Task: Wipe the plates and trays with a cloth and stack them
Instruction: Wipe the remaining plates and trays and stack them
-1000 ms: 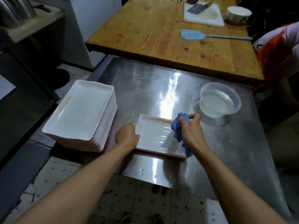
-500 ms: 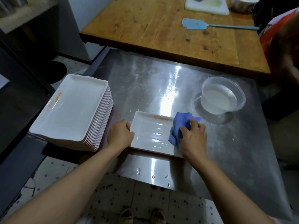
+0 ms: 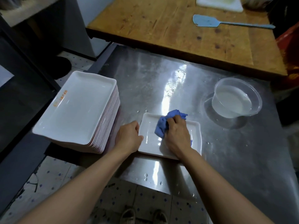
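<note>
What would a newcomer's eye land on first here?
Probably the crumpled blue cloth, gripped by the right hand on the small white rectangular tray at the steel table's near edge; the left hand steadies the tray's left rim. Next, the tall stack of white rectangular trays at left.

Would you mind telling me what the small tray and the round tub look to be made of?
Small tray: glossy white, likely melamine or glazed ceramic, showing wet highlights. Round tub: clear thin plastic, since the liquid shows through its wall.
</note>
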`<action>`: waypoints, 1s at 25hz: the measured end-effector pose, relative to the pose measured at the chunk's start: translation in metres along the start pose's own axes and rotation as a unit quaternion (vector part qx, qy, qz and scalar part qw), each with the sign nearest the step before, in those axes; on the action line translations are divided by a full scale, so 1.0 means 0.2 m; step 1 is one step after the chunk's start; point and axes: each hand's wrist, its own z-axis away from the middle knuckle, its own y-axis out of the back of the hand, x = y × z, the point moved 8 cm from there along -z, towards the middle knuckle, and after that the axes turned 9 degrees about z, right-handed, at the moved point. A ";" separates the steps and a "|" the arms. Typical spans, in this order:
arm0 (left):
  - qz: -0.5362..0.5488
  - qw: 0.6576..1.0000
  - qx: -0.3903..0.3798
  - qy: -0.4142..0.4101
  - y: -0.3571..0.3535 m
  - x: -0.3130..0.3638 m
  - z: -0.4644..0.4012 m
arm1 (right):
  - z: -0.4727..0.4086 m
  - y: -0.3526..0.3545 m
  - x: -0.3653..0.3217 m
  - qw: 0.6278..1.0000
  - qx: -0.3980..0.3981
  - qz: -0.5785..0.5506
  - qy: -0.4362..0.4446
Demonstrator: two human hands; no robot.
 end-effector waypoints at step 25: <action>0.100 0.994 -0.020 0.029 -0.02 -0.04 0.02 | 0.09 0.07 0.13 0.998 0.005 0.030 -0.050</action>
